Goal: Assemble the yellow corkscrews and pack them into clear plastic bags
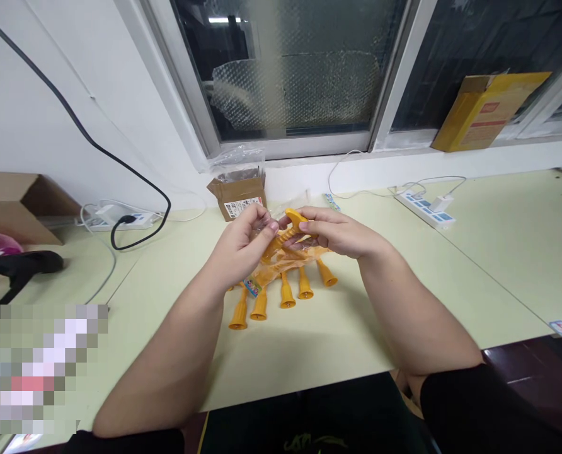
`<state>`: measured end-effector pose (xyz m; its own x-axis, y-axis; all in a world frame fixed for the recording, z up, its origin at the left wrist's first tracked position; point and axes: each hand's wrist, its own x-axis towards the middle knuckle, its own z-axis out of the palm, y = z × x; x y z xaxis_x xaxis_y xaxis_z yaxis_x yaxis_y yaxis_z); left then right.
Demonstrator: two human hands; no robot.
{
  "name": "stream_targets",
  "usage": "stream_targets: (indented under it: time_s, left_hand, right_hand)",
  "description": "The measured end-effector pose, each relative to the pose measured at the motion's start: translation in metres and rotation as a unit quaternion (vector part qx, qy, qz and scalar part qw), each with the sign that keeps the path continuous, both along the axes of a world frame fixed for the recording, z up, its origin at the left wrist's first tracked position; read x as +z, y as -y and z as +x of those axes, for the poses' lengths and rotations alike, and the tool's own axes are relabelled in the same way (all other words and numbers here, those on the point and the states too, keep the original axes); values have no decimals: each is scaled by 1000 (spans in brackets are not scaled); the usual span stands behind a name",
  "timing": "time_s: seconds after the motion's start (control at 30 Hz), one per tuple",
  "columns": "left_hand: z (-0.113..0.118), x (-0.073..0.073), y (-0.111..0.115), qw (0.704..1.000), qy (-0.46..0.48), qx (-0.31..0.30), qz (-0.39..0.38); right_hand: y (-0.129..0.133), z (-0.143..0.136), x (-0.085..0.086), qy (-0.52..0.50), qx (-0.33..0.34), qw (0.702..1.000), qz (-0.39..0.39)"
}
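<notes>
A yellow plastic piece [294, 219] with a rounded end and a ridged stem is held up between both hands. My right hand [340, 232] pinches its rounded end between thumb and fingers. My left hand [246, 243] is closed, thumb against forefinger, on the clear plastic bag [278, 205] at the piece's other side. Under the hands lies orange-tinted plastic packaging [269, 272] with a small blue label [252, 287]. Several yellow bell-ended pieces [287, 295] stick out from it toward me, lying on the table.
The pale green table [455, 277] bears an open cardboard box [238, 192] behind my left hand. Power strips sit at the left [120, 217] and right [425, 209], with cables. A larger carton [16, 205] and a black object [21, 268] are at far left.
</notes>
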<state>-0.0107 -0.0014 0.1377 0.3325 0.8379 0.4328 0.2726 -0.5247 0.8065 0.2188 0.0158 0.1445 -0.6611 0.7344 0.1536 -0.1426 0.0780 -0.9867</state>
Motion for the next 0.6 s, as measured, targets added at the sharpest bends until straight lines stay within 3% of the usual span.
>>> stream_targets:
  time_s: [0.07, 0.2, 0.43, 0.6]
  left_hand:
    - [1, 0, 0, 1000, 8, -5, -8]
    - [1, 1, 1, 999, 23, 4, -42]
    - [1, -1, 0, 998, 24, 8, -61]
    - [2, -2, -1, 999, 36, 12, -25]
  right_hand:
    - [-1, -3, -2, 7, -2, 1000, -19]
    - [-4, -2, -5, 60, -16, 998, 14]
    - [-8, -3, -10, 149, -101, 984, -8]
    - [-8, -3, -11, 148, -51, 987, 47]
